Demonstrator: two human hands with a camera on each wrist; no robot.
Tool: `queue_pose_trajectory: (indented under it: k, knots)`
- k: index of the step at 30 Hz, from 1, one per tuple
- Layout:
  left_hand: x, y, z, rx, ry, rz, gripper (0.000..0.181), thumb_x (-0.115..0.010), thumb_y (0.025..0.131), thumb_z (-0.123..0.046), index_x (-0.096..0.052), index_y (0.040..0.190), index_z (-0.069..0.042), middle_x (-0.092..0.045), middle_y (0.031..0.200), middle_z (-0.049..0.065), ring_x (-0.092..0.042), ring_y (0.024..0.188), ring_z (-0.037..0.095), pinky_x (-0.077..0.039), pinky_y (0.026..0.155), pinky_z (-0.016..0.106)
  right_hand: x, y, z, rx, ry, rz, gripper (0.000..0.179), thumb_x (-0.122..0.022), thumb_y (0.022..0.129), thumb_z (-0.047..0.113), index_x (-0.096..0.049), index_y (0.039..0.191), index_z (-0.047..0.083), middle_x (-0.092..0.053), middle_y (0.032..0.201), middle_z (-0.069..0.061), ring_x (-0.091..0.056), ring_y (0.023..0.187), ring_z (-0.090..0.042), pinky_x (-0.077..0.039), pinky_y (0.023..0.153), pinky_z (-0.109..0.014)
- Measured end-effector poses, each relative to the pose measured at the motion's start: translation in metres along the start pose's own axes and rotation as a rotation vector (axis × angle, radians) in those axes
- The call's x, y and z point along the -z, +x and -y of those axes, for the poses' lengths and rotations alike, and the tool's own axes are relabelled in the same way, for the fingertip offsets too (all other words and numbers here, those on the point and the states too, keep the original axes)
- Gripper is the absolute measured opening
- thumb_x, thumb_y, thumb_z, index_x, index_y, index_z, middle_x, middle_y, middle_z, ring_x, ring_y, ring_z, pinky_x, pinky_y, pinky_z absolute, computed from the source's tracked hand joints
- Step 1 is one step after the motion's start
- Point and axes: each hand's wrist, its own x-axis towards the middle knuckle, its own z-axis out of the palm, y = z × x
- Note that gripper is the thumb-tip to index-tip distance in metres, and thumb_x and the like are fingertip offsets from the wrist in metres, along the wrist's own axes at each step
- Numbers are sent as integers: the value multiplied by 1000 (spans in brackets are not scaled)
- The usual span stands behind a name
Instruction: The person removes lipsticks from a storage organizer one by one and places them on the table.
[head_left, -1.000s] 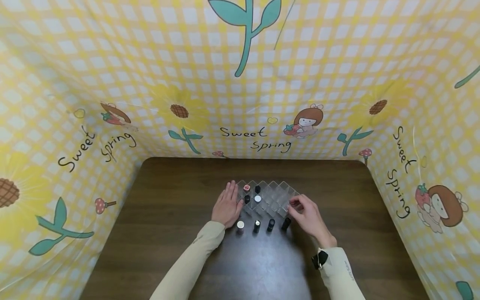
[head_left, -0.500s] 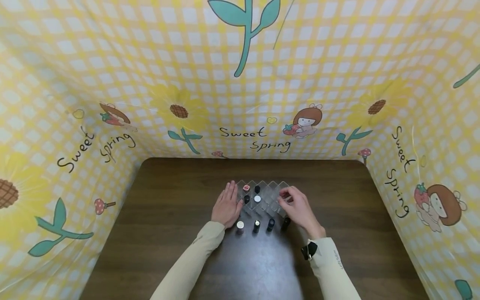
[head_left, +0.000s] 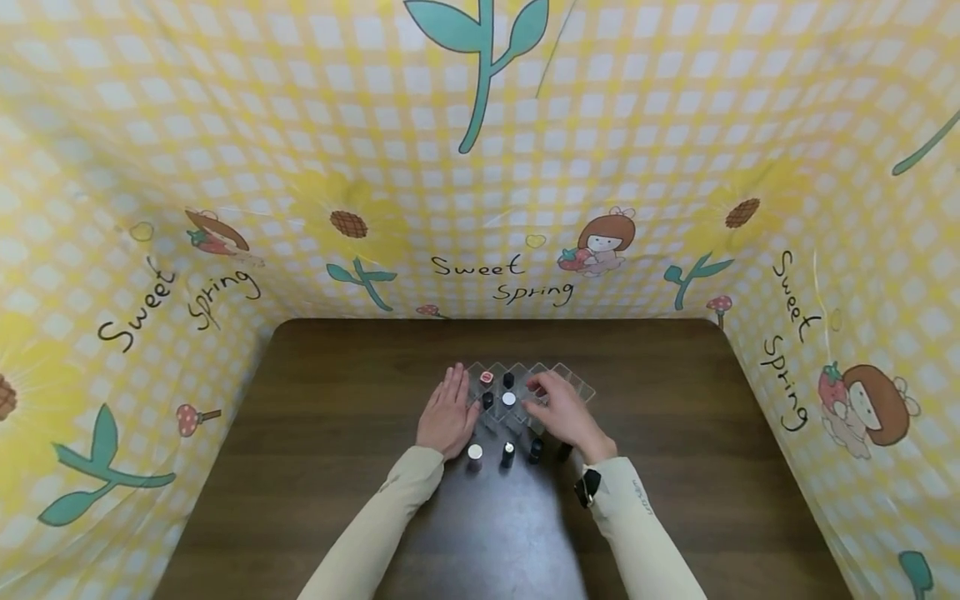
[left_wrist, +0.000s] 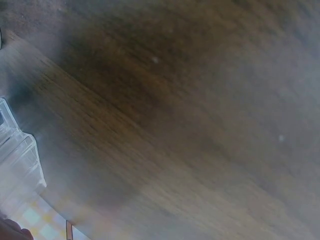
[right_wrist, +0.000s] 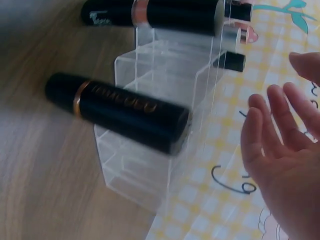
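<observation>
A clear lipstick organizer [head_left: 585, 389] with diamond-shaped slots stands mid-table. At its left end lies my left hand [head_left: 446, 417], fingers straight and side by side along the organizer. My right hand [head_left: 566, 410] hovers over the organizer's middle-right slots, holding nothing; in the right wrist view its fingers are loosely bent, the thumb apart. Upright in the left slots are a pink-topped lipstick [head_left: 487, 378], a white-topped one [head_left: 509, 399] and two black ones, one of them a black lipstick [head_left: 488, 400]. The left wrist view catches just a corner of the organizer [left_wrist: 22, 155].
In front of the organizer stands a row of lipsticks: a white-topped tube [head_left: 475, 457], a black tube with a light top [head_left: 507, 454], a black tube [head_left: 536, 451], and another partly behind my right wrist. Checked cloth walls [head_left: 510, 192] enclose the table [head_left: 337, 400].
My right hand has moved left across the organizer, from its right end toward the middle slots. My left hand stays at the left end, and the lipsticks have kept their places.
</observation>
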Motion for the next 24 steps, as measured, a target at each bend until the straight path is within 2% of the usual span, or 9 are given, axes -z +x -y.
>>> queue_pose_trajectory:
  k: [8,15,20,24]
  knots:
    - [2,-10,4,11,-4,18,64,-32,103,-41,-23,153,-2,-15,163,11,-13,151,26,-21,121,42,-26,9,7,-35,-83,112,29,-71,83,13,-65,110,2,-62,107,-10,-59,99,-27,-50,87,-42]
    - [1,1,-2,-15,-10,-14,63,-33,102,-39,-25,152,-1,-16,162,12,-15,151,28,-22,121,42,-28,19,5,-58,-191,157,35,-71,85,16,-63,115,2,-60,112,-13,-55,107,-31,-47,94,-45]
    - [-2,0,-1,3,-18,20,65,-31,102,-41,-21,153,-3,-12,163,11,-11,151,26,-19,121,42,-33,21,4,-89,-278,193,38,-71,85,19,-63,119,5,-60,114,-11,-56,107,-31,-48,93,-44]
    - [-3,2,-1,-9,-24,5,64,-33,102,-40,-22,153,-2,-13,163,11,-12,151,26,-20,121,42,-34,23,2,-95,-284,176,36,-71,85,19,-63,118,5,-59,114,-12,-56,106,-30,-48,93,-43]
